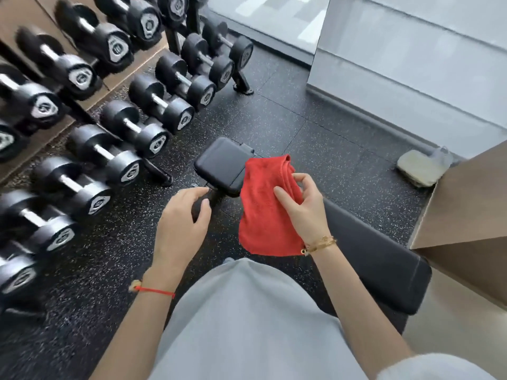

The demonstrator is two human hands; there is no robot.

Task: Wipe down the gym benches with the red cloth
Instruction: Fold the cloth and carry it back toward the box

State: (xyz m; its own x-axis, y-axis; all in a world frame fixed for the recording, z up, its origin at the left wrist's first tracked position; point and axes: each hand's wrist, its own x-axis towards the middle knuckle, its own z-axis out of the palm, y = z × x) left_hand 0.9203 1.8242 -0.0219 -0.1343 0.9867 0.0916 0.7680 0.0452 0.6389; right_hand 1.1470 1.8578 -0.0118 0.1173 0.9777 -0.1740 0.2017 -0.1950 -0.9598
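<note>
A black padded gym bench lies in front of me, its small seat pad (219, 165) ahead and its long back pad (384, 261) running toward the lower right. The red cloth (263, 204) hangs folded in the air above the gap between the two pads. My right hand (299, 212) pinches the cloth along its right edge. To the left of the cloth, just short of the seat pad's near corner, my left hand (183, 220) hovers with spread fingers and holds nothing.
A rack of black dumbbells (118, 124) fills the left side. A brown panel (463, 209) stands at the right against the bench. A pale folded cloth (419, 168) and a plastic bottle lie on the speckled rubber floor by the wall.
</note>
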